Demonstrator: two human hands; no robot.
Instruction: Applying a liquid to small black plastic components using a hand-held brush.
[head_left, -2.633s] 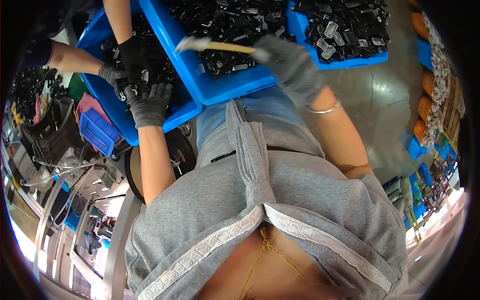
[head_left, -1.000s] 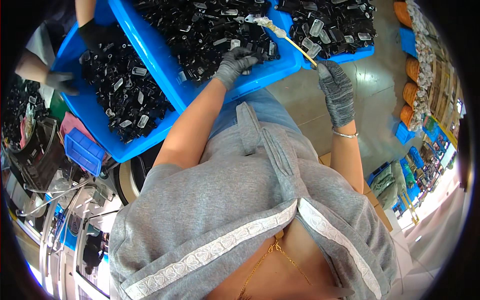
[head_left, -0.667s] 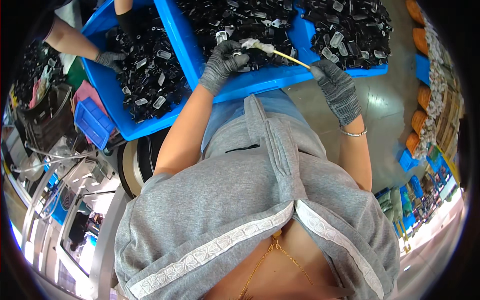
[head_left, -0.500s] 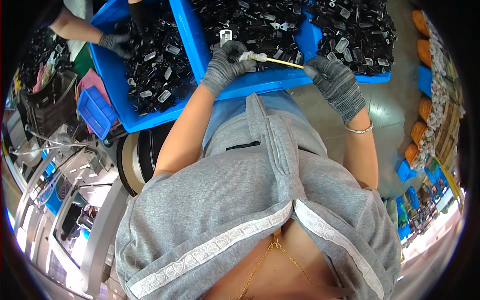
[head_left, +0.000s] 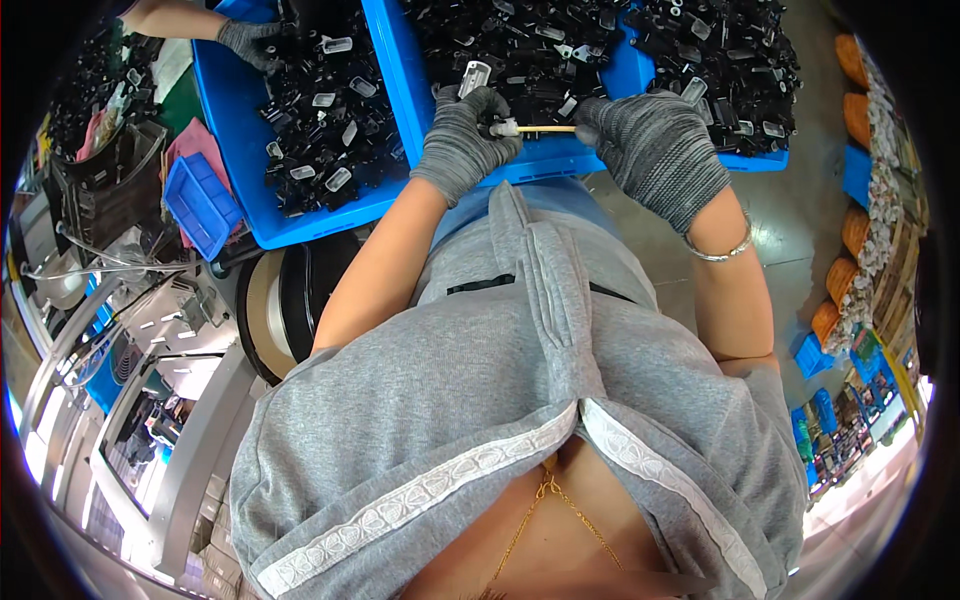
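nearest the camera hangs the soft grey knit top with a pale woven ribbon trim, and bare forearms rise from it toward the work. the left hand, in a speckled grey knitted glove, has its fingers curled shut around a small black plastic part held just over the front rim of the middle tray. the right hand, gloved the same way and with a thin shiny metal bangle at the wrist, pinches the end of a slim wooden swab stick; its fingers are closed on that stick. the stick lies level between the two hands, and its white fluffy tip touches the part in the left hand.

just beyond the hands, the bright blue plastic tray is heaped with small glossy black moulded pieces, some with pale rectangular faces. a second blue tray to the left holds the same kind of jumble, and a third sits to the right. at the far top left, another person's grey-gloved hand rests among the pieces in the left tray. a small ribbed blue bin stands beside that tray, lower left.
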